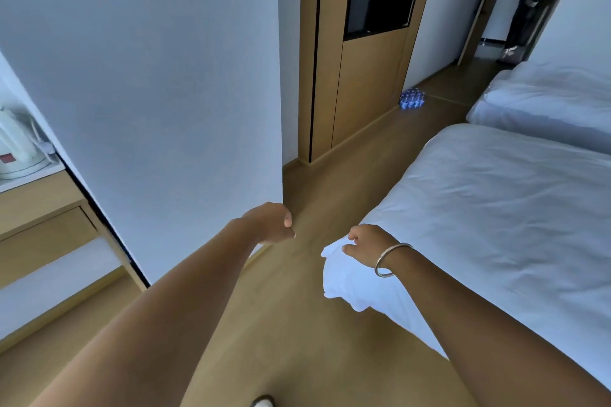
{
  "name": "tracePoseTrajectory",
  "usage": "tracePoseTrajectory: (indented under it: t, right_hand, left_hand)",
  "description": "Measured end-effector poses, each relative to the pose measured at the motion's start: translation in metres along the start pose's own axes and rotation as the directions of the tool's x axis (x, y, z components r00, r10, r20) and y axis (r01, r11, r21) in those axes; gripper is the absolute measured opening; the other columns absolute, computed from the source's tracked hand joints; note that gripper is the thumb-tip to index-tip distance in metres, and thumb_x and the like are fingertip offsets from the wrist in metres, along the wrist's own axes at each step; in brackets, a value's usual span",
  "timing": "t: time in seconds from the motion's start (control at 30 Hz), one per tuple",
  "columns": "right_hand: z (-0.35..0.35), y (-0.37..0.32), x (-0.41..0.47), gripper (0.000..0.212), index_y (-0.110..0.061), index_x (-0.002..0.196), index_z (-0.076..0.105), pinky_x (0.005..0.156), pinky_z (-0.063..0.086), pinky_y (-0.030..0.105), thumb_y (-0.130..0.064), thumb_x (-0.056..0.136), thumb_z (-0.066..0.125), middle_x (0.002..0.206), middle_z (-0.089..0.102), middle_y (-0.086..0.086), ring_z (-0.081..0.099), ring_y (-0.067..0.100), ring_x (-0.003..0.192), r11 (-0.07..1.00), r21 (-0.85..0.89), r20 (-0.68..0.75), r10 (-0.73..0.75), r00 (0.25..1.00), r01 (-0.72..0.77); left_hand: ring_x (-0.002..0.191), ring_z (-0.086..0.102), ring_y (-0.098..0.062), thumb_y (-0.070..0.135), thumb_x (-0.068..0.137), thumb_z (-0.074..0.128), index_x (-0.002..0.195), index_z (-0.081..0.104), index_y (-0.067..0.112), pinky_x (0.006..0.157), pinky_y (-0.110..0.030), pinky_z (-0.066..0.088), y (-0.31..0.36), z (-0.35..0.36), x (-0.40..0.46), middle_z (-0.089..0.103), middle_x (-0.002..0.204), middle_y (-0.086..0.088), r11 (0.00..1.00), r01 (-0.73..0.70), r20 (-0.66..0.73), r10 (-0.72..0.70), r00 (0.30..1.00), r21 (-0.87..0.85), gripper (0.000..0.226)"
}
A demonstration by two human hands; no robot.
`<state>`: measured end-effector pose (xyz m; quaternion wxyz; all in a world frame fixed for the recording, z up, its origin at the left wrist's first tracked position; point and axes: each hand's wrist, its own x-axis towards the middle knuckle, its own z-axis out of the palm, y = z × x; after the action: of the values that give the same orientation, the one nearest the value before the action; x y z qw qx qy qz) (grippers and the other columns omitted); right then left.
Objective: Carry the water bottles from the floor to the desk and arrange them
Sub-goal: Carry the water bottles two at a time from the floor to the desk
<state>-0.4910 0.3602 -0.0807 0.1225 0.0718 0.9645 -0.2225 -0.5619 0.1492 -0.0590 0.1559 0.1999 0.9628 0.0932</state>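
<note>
Both my hands are out in front of me and carrying nothing. My left hand (271, 223) hangs with its fingers loosely curled, a relaxed grip around no object, just beside the corner of the white wall (165, 92). My right hand (367, 248), with a metal bangle (391, 260) on the wrist, is also empty, fingers slack, over the near corner of the bed (479, 225).

The water bottles (412, 98) stand as a pack with blue labels on the wooden floor (330, 208), well beyond the wall corner, against the foot of the wooden cabinet (360, 76). The bench (29, 175) with its white kettle (16, 145) lies on the other side of the wall corner, to my left.

I judge the step in hand is the walk to the pack, so nothing is carried yet. To do it well I should keep to the floor strip between the wall corner and the bed, clear of the hanging sheet. At the pack I should crouch and take it low with both hands. I cannot tell from here whether it is wrapped, so I should check before lifting. A person (527, 10) stands in the doorway past the cabinet, well away from the pack.
</note>
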Motion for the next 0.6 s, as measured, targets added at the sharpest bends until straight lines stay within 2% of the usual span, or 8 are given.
tracePoseTrajectory:
  t: [0.07, 0.1, 0.17, 0.3, 0.47, 0.6]
  right_hand:
    - [-0.005, -0.012, 0.042, 0.026, -0.001, 0.091, 0.057, 0.072, 0.044, 0.029, -0.026, 0.086, 0.052, 0.073, 0.057, 0.002, 0.054, 0.02, 0.074, 1.0, 0.015, -0.004, 0.027, 1.0, -0.027]
    - [-0.008, -0.02, 0.062, 0.022, -0.004, 0.082, 0.053, 0.069, 0.041, 0.028, -0.026, 0.086, 0.052, 0.073, 0.053, 0.004, 0.05, 0.021, 0.071, 0.999, 0.014, -0.003, 0.043, 0.999, -0.043]
    - [-0.016, -0.033, 0.097, 0.021, -0.008, 0.078, 0.048, 0.071, 0.04, 0.029, -0.027, 0.087, 0.052, 0.08, 0.049, 0.01, 0.049, 0.024, 0.075, 0.997, 0.033, 0.01, 0.07, 0.997, -0.07]
    - [-0.035, -0.052, 0.165, 0.033, -0.008, 0.109, 0.056, 0.091, 0.045, 0.032, -0.033, 0.089, 0.052, 0.107, 0.059, 0.007, 0.056, 0.026, 0.104, 0.994, 0.061, 0.015, 0.094, 0.995, -0.095]
    - [-0.055, -0.049, 0.232, 0.037, -0.007, 0.114, 0.056, 0.096, 0.045, 0.037, -0.034, 0.088, 0.051, 0.114, 0.061, 0.009, 0.056, 0.026, 0.106, 0.983, 0.065, 0.014, 0.171, 0.985, -0.172]
    - [-0.069, -0.035, 0.289, 0.038, -0.005, 0.115, 0.057, 0.097, 0.044, 0.037, -0.032, 0.089, 0.051, 0.116, 0.061, 0.011, 0.056, 0.027, 0.108, 0.977, 0.077, 0.019, 0.198, 0.98, -0.199]
  left_hand:
    - [0.114, 0.053, -0.021, 0.039, 0.087, 0.056, 0.119, 0.057, 0.019, 0.099, -0.036, 0.044, -0.017, -0.016, 0.04, 0.056, 0.124, -0.002, 1.0, -0.021, 0.018, 0.021, 1.0, 0.007, 0.038]
    - [0.114, 0.053, -0.021, 0.039, 0.087, 0.056, 0.12, 0.057, 0.018, 0.099, -0.035, 0.044, -0.025, -0.025, 0.06, 0.056, 0.125, -0.002, 0.999, -0.034, 0.028, 0.033, 0.999, 0.018, 0.038]
    - [0.115, 0.053, -0.022, 0.037, 0.088, 0.056, 0.121, 0.056, 0.017, 0.098, -0.034, 0.044, -0.04, -0.041, 0.094, 0.056, 0.126, -0.003, 0.998, -0.053, 0.047, 0.051, 0.998, 0.037, 0.039]
    - [0.115, 0.053, -0.021, 0.036, 0.089, 0.054, 0.123, 0.056, 0.016, 0.096, -0.03, 0.044, -0.064, -0.07, 0.163, 0.057, 0.126, -0.003, 0.992, -0.111, 0.064, 0.107, 0.992, 0.057, 0.039]
    - [0.111, 0.055, -0.02, 0.036, 0.09, 0.053, 0.121, 0.057, 0.016, 0.088, -0.026, 0.044, -0.074, -0.084, 0.239, 0.059, 0.123, -0.002, 0.984, -0.168, 0.1, 0.162, 0.982, 0.056, 0.037]
    - [0.106, 0.057, -0.021, 0.036, 0.09, 0.054, 0.119, 0.058, 0.015, 0.09, -0.028, 0.048, -0.076, -0.095, 0.303, 0.06, 0.118, -0.004, 0.981, -0.191, 0.126, 0.185, 0.975, 0.037, 0.036]
